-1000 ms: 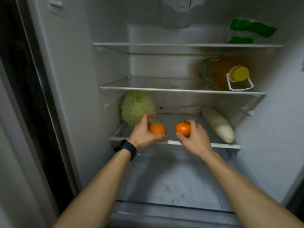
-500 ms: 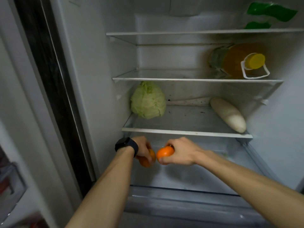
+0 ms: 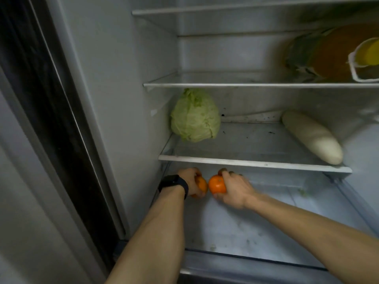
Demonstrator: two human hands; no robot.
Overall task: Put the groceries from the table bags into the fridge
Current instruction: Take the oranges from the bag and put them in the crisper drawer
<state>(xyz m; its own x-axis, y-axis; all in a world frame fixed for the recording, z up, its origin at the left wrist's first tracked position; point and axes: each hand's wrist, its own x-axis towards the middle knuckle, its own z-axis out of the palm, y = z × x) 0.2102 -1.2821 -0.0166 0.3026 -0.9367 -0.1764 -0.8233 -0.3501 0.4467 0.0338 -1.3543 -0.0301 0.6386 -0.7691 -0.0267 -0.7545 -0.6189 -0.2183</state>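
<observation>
Orange fruit fills both hands in the head view. The left hand (image 3: pixel 189 179) curls round the left orange (image 3: pixel 200 186), and the right hand (image 3: pixel 235 189) wraps its fingers over the right orange (image 3: pixel 217 184). The two fruits almost touch, low in the fridge's bottom compartment (image 3: pixel 246 222), beneath the lower shelf (image 3: pixel 246 162). I judge the step in hand to be setting these two down; whether they already rest on the compartment floor I cannot tell. Each hand should loosen only once its fruit sits steady, since round fruit may roll. On the lower shelf a cabbage (image 3: pixel 194 115) sits at the left and a white radish (image 3: pixel 311 137) lies at the right, well apart. On the shelf above (image 3: pixel 246 85), an oil bottle (image 3: pixel 332 54) lies on its side.
</observation>
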